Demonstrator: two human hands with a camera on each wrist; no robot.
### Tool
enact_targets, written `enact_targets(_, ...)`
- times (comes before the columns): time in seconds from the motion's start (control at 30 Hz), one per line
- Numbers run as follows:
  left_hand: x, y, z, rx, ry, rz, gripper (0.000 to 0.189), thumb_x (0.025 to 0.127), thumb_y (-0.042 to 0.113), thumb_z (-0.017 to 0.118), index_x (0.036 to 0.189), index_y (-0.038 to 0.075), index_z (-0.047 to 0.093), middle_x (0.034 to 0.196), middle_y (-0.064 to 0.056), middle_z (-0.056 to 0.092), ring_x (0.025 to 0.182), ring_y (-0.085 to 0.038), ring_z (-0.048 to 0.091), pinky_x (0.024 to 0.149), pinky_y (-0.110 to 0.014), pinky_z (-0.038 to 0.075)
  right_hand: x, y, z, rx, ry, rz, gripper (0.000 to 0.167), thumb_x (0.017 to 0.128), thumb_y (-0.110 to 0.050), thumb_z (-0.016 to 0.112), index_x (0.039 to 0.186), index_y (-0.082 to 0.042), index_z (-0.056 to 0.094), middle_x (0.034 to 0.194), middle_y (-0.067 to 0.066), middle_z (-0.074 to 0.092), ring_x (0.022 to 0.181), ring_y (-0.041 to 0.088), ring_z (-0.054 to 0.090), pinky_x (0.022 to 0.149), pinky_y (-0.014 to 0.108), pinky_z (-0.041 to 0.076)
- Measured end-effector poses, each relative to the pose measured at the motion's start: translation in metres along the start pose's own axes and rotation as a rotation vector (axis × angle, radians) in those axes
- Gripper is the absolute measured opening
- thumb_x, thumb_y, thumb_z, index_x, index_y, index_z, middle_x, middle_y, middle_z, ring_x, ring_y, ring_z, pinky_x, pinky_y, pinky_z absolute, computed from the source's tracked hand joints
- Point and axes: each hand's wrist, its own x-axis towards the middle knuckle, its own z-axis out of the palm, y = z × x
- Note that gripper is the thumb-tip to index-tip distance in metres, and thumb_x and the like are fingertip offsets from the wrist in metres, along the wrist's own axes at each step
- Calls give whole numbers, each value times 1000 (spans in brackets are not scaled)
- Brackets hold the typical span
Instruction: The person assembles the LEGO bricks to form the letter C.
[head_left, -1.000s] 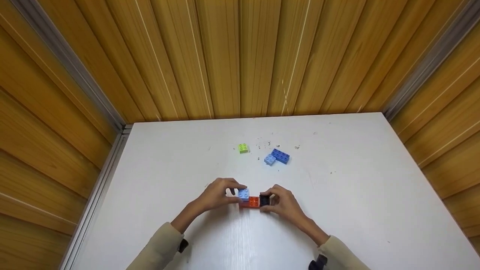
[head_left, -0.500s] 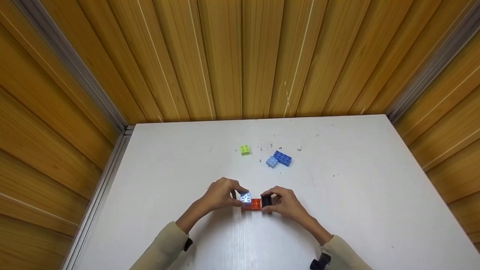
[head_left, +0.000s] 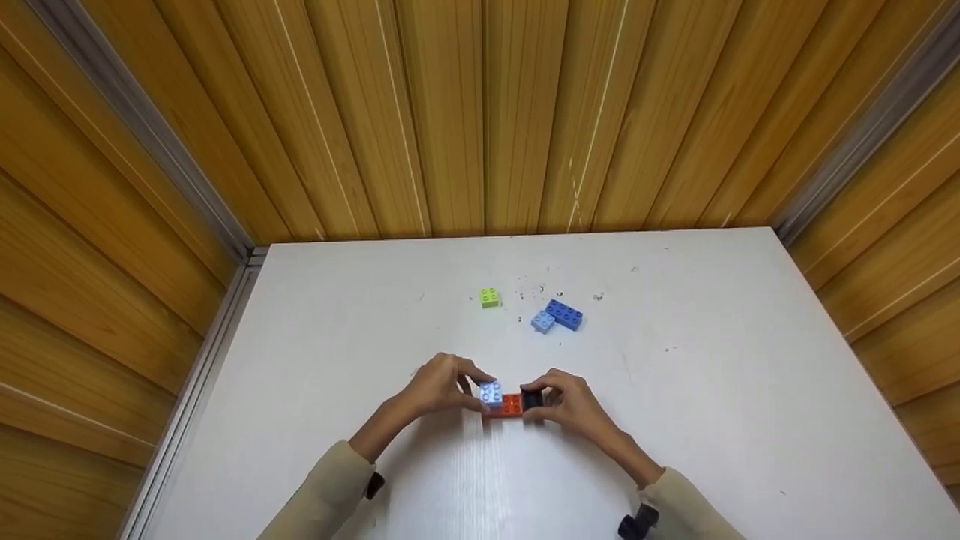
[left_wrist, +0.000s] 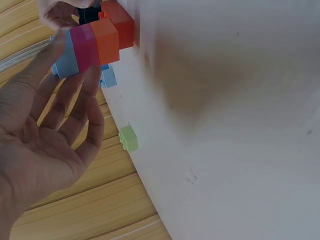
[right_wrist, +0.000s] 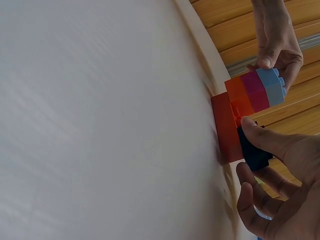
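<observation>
A long red brick [head_left: 511, 406] lies on the white table, with studs showing in its middle. Over its left end rises a stack: an orange brick [right_wrist: 237, 96], a magenta brick [right_wrist: 255, 92] and a light blue brick [head_left: 490, 393] on top. My left hand [head_left: 439, 386] pinches the light blue brick between thumb and fingers. At the red brick's right end sits a black brick [right_wrist: 254, 150], which my right hand [head_left: 566, 401] holds between thumb and fingertips. Whether the black brick is pressed fully down cannot be told, as fingers cover part of it.
Farther back on the table [head_left: 337, 315] lie a lime green brick [head_left: 489, 298], another light blue brick [head_left: 542, 322] and a long dark blue brick [head_left: 565, 314] touching it. Small dark specks are scattered near them. Wood-patterned panels [head_left: 450, 120] stand behind the table.
Both hands keep hold of the same bricks, almost in place. The head view has shifted slightly, and the black brick's studs show less clearly than a second ago.
</observation>
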Motion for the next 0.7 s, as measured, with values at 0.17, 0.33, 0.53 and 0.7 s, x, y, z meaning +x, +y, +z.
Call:
enact_targets(0.17, 0, 0, -1, -13, -23, 2, 39, 75, 20, 91, 112, 15, 80, 105, -3, 79, 80, -20, 74, 67, -24, 51, 0, 0, 1, 0, -2, 0, 39, 77, -13, 88, 113, -4, 76, 100, 13, 72, 89, 25, 67, 75, 28, 58)
enact_targets(0.33, 3, -5, -3, -3, -73, 113, 38, 81, 19, 87, 115, 9, 76, 106, -8, 77, 86, -27, 75, 71, -23, 52, 1, 0, -1, 3, -7, 20, 39, 77, -15, 88, 114, -5, 76, 102, 12, 72, 91, 23, 66, 77, 26, 57)
enact_targets(0.53, 18, -17, -15, -139, -167, 169, 36, 89, 29, 80, 116, 7, 76, 110, -9, 77, 95, -25, 73, 77, -25, 55, 0, 0, -1, 9, -6, 30, 39, 77, -15, 88, 112, -5, 76, 101, 13, 72, 90, 27, 67, 76, 27, 58)
enact_targets(0.7, 47, -28, -23, -149, -65, 165, 30, 97, 27, 69, 114, 4, 76, 109, -12, 78, 95, -24, 71, 84, -32, 57, 1, -2, -1, -5, -19, 66, 40, 77, -17, 89, 113, -8, 76, 103, 11, 72, 92, 26, 66, 77, 26, 57)
